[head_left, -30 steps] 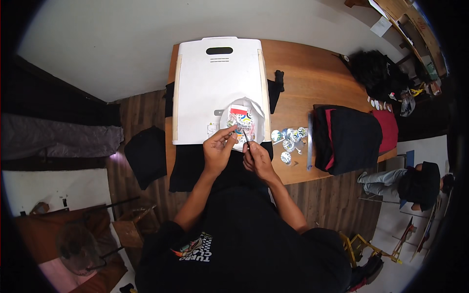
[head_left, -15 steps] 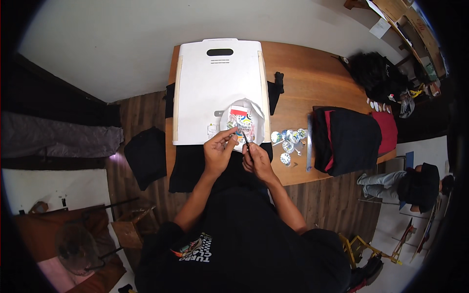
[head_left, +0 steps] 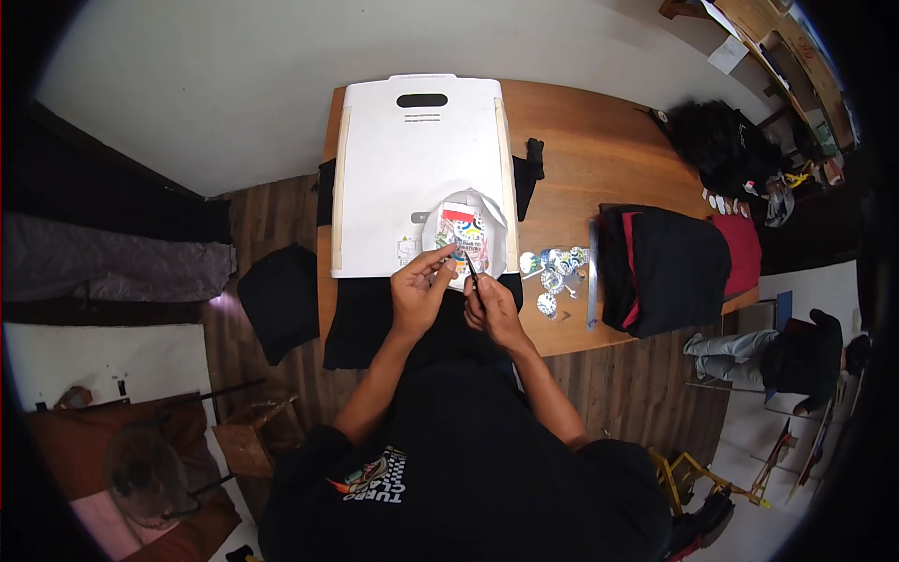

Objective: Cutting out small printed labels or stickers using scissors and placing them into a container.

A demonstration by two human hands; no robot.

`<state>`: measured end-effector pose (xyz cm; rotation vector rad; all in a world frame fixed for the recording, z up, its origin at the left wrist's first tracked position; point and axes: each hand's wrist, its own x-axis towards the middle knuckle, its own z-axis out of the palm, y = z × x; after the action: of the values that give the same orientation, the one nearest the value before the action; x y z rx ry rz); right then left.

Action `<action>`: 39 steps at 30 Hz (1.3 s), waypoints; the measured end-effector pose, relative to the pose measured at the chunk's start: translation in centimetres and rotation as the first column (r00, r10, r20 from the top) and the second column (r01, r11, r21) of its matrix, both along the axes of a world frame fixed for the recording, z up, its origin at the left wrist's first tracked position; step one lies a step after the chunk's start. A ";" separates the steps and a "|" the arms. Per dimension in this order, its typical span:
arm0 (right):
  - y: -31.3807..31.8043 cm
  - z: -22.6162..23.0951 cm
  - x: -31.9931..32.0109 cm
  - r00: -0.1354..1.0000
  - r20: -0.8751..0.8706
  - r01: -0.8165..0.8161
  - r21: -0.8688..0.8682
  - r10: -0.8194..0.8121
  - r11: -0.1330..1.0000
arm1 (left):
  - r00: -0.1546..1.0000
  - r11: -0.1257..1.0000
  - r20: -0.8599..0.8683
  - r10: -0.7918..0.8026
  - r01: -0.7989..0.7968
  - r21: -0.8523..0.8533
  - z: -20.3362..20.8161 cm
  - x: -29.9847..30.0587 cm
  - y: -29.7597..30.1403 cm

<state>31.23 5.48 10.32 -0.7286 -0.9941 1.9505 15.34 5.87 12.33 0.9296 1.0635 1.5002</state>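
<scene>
- The left hand pinches the near edge of a paper sheet. Its fingers are closed on the paper.
- The right hand holds a thin dark tool. It looks like scissors or tweezers, but it is too small to tell. The fingers are wrapped tight around it.
- The paper is white with bright pictures in red, blue and yellow. It sits over the near right corner of a big white board, right in front of the person.
- The board lies on a black cloth on the wooden table.
- I think the paper is very light and bendy. It would tear or crease if pulled hard.
- The best place to hold it looks like the plain white edge, close to the tool, so it stays flat.
- Small round stickers lie just to the right of the hands.
- A ruler lies beside them.
- Folded black and red clothes sit farther right.
</scene>
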 end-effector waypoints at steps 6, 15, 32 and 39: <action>-0.2 0.0 -0.2 1.000 -0.012 0.013 -0.012 -0.014 1.000 | 1.000 1.000 0.005 0.000 0.000 0.003 -0.1 0.1 -0.1; -0.2 0.1 -0.1 0.998 -0.037 0.052 -0.055 -0.054 0.997 | 1.000 1.000 0.008 0.010 -0.010 -0.012 0.4 0.2 0.0; 1.2 -0.3 0.4 0.974 0.085 0.203 0.071 -0.208 0.977 | 0.994 0.995 0.064 -0.089 0.092 -0.045 -0.1 -0.4 0.2; 1.8 1.1 0.0 0.950 0.171 0.258 0.047 -0.262 0.965 | 0.961 0.961 -0.044 -0.274 0.272 -0.044 -0.1 -1.2 0.3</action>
<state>31.26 7.32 11.40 -0.9811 -0.9699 1.6652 14.11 6.20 12.28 1.0466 0.9516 1.2309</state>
